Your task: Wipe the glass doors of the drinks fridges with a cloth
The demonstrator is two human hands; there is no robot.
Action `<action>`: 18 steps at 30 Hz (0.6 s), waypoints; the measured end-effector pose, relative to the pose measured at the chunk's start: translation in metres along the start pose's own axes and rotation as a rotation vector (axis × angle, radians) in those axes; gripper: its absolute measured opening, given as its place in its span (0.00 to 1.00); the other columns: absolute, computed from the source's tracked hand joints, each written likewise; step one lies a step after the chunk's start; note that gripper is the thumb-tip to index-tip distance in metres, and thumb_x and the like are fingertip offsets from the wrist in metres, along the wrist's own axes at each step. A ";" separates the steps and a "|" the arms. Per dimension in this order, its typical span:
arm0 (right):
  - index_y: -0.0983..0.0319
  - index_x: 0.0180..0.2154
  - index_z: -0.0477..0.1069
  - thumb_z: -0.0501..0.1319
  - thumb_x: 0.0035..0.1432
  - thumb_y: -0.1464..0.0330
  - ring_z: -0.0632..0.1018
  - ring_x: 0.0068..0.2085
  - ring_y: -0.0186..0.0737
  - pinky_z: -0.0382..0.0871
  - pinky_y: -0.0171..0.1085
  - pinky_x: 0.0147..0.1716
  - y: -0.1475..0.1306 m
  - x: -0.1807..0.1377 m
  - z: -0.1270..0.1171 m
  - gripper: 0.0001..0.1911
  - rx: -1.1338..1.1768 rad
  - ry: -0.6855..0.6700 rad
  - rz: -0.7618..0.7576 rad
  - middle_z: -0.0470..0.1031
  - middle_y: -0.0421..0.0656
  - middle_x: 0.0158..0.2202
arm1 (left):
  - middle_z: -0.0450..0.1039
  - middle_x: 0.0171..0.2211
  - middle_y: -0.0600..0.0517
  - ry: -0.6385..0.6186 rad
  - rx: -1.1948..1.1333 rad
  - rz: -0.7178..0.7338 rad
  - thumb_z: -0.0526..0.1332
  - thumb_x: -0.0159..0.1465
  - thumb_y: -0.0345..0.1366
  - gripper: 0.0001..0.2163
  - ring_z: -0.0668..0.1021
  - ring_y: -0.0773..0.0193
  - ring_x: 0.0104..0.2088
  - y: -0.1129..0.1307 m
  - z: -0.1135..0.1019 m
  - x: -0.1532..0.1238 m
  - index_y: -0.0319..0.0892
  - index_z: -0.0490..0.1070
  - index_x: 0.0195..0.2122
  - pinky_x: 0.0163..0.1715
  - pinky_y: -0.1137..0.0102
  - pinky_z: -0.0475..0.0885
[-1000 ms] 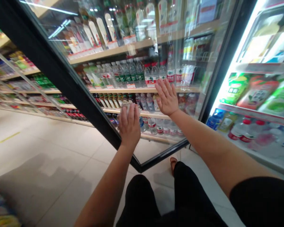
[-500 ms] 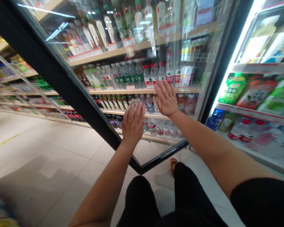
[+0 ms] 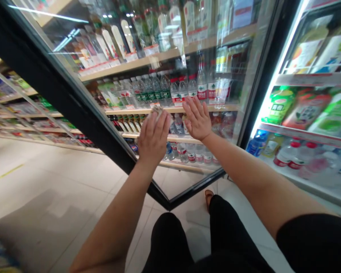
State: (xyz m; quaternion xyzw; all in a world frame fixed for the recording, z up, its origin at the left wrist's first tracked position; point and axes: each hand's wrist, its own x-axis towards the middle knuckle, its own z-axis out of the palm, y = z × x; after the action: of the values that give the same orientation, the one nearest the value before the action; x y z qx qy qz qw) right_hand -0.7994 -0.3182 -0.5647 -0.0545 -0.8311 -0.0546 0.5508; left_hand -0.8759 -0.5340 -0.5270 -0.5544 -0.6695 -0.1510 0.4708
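Note:
A glass door (image 3: 170, 180) with a black frame (image 3: 82, 113) stands swung out in front of me. My left hand (image 3: 152, 140) presses a crumpled, pale cloth (image 3: 158, 109) against the glass; most of the cloth is hidden under the fingers. To its right, my right hand (image 3: 198, 120) lies flat on the same pane, fingers stretched out and holding nothing. Water bottles with red caps (image 3: 183, 88) and bottles with green labels (image 3: 156, 89) show in the glass around and above my hands.
On the right is a lit cooler whose shelf (image 3: 315, 134) holds drinks, among them a green bottle (image 3: 281, 104). Long store shelves (image 3: 31, 113) run along the left. My legs (image 3: 170, 242) are close to the door's lower corner, above the tiled floor (image 3: 74, 178).
My left hand has slid left and slightly up the glass with the cloth. My right hand has stayed almost in place, with its palm on the door.

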 end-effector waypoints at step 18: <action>0.57 0.71 0.51 0.38 0.72 0.57 0.49 0.74 0.45 0.41 0.53 0.72 0.001 -0.002 0.002 0.31 -0.027 0.048 -0.024 0.56 0.42 0.72 | 0.56 0.69 0.46 0.110 0.090 -0.161 0.48 0.74 0.33 0.24 0.48 0.56 0.72 -0.002 -0.011 -0.017 0.43 0.53 0.71 0.73 0.52 0.45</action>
State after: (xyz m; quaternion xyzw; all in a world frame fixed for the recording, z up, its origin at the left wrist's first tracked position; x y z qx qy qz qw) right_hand -0.8001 -0.3168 -0.5667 -0.0506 -0.8175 -0.0739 0.5690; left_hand -0.8735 -0.5531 -0.5344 -0.4677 -0.6913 -0.1882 0.5176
